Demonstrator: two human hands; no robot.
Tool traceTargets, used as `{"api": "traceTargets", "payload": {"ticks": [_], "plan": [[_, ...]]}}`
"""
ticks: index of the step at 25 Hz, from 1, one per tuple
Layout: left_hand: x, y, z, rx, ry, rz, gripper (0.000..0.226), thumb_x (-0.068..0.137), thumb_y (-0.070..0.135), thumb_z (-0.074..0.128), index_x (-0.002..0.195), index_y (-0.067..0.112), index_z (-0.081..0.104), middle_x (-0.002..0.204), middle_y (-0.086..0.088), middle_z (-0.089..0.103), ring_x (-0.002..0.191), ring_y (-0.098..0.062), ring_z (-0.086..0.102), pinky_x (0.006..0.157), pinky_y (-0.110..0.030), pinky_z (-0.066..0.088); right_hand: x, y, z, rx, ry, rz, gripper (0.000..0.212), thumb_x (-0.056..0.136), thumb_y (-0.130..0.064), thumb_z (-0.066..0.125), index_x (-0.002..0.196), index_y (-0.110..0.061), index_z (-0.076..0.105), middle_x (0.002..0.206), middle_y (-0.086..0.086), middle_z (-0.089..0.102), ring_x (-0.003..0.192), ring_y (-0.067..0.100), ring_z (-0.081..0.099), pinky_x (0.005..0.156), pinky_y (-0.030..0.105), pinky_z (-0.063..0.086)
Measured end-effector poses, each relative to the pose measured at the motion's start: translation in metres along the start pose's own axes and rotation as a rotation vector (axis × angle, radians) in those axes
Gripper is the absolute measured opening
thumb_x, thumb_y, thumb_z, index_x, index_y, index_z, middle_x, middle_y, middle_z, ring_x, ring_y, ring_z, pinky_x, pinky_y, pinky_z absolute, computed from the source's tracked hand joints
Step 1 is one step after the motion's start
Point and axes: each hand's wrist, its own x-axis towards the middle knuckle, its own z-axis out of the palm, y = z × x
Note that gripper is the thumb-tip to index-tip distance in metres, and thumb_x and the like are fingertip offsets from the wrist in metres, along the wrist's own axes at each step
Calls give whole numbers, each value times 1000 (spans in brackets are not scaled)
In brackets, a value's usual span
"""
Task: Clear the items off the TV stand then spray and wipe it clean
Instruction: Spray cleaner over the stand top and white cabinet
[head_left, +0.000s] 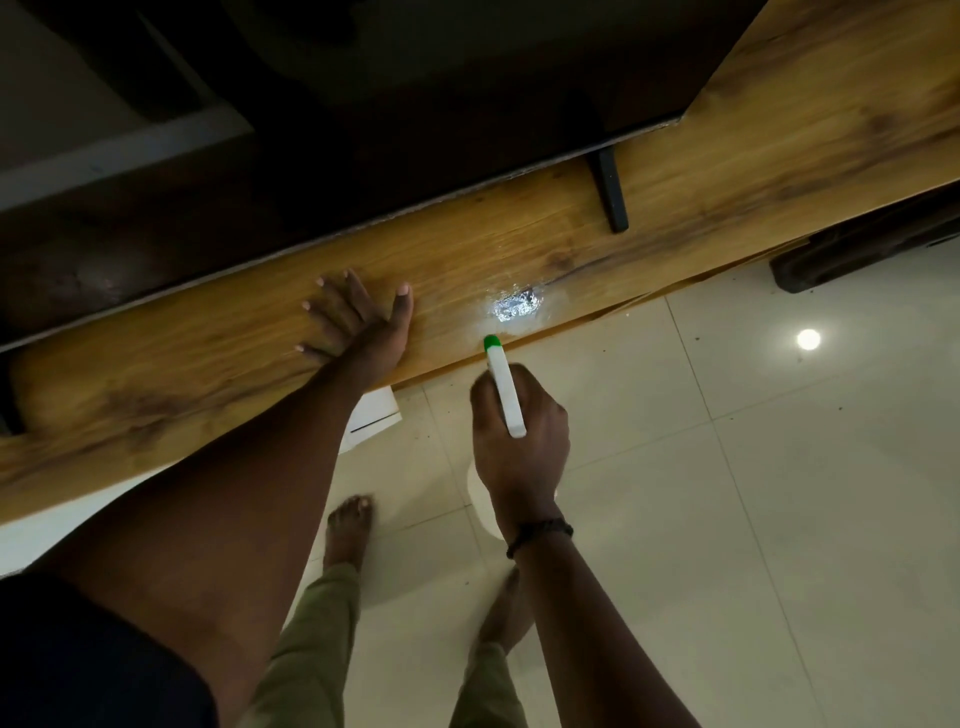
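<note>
Pale glossy floor tiles (727, 493) filled the lower right of the view, with a bright round reflection of a light on them, and a long wood-grain TV stand (519, 249) ran diagonally across the middle from lower left to upper right. Behind its top sat the dark body of a television (415, 104), whose black foot (613, 192) rested on the wood near the right part of the stand. The left hand (358, 322) lay flat on the stand's top with its fingers spread apart, palm down and gripping nothing. The right hand (519, 441) was closed around a white spray bottle (505, 395), held over the floor just in front of the stand's front edge; the bottle's green nozzle (491, 343) pointed toward the wood. Just beyond the nozzle, near the front edge, a wet patch (514, 306) glistened on the surface, to the right of the spread left hand and apart from it. A dark beaded bracelet (540, 535) circled the right wrist. Below the stand's edge, a white object showed partly under the left forearm, too hidden to identify. Two bare feet and olive trouser legs (317, 649) stood on the tiles.
</note>
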Motion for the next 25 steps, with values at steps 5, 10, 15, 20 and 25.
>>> {"api": "traceTargets", "payload": {"ticks": [5, 10, 15, 20, 25], "plan": [[8, -7, 4, -54, -19, 49, 117, 68, 102, -3, 158, 31, -23, 162, -1, -39, 150, -34, -34, 107, -69, -26, -64, 20, 1, -15, 35, 16, 25, 92, -40, 49, 74, -25, 55, 58, -9, 51, 49, 13, 48, 48, 23, 40], [2, -7, 5, -60, 41, 101, 108, 83, 92, 16, 161, 25, -18, 166, -7, -33, 153, -36, -29, 112, -71, -19, -93, 24, 17, -63, 40, 84, 24, 92, -36, 51, 70, -24, 50, 58, -5, 50, 51, 17, 46, 46, 33, 42], [-14, -114, -36, 62, 235, 309, 97, 91, 81, 25, 165, 23, 1, 172, -7, -10, 158, -35, -5, 122, -61, -1, -100, 25, 33, -6, 95, 240, 31, 84, -37, 49, 66, -12, 46, 59, 12, 48, 53, 28, 41, 51, 32, 34], [-2, -249, -104, 155, 301, 151, 116, 77, 97, 22, 163, 24, -4, 172, -7, -14, 157, -35, -14, 122, -66, -6, -115, 9, 52, -73, 27, 202, 26, 89, -33, 52, 70, -16, 55, 60, 4, 54, 56, 26, 51, 54, 39, 46], [22, -310, -124, 198, 254, 105, 125, 66, 105, 17, 162, 29, -10, 171, -3, -18, 157, -31, -18, 121, -63, -11, -124, -21, 89, -138, -43, 121, 29, 85, -38, 49, 60, -30, 36, 54, -7, 46, 48, 16, 37, 49, 23, 28]]}}
